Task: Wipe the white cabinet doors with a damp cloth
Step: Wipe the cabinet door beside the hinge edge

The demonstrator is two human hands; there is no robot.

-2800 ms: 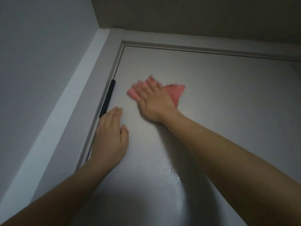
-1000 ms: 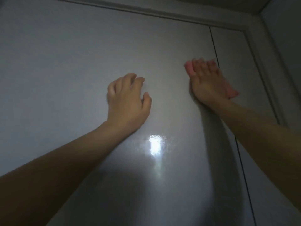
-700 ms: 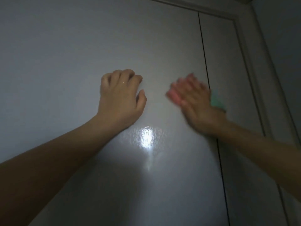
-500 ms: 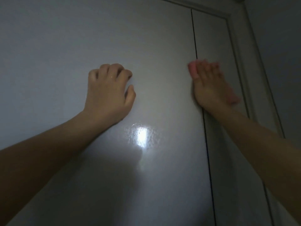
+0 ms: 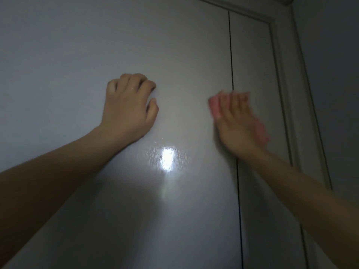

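Your right hand (image 5: 238,121) lies flat against the cabinet, fingers straight and close together, pressing a pink cloth (image 5: 215,106) onto the surface. The hand is blurred, so the exact lie of each finger is hard to read. The cloth shows at two places: a pink edge past your index finger on the left, and a second patch sticking out on the right below your little finger. The rest of it is hidden under your palm.

That hand sits right over the dark vertical gap (image 5: 231,55) between two doors, with the cloth's left edge on the wide left door (image 5: 77,45) and its right patch on the narrow right door (image 5: 252,61).

Your left hand (image 5: 129,109) rests on the wide left door, well apart from the right one. Its fingers are curled under at the knuckles and hold nothing; the heel of the hand and the thumb side lie against the panel.

Between your two wrists, slightly lower, a bright reflection (image 5: 168,159) glares off the glossy door. To the right of the narrow door runs the frame (image 5: 281,74), and beyond it a darker wall (image 5: 334,74).
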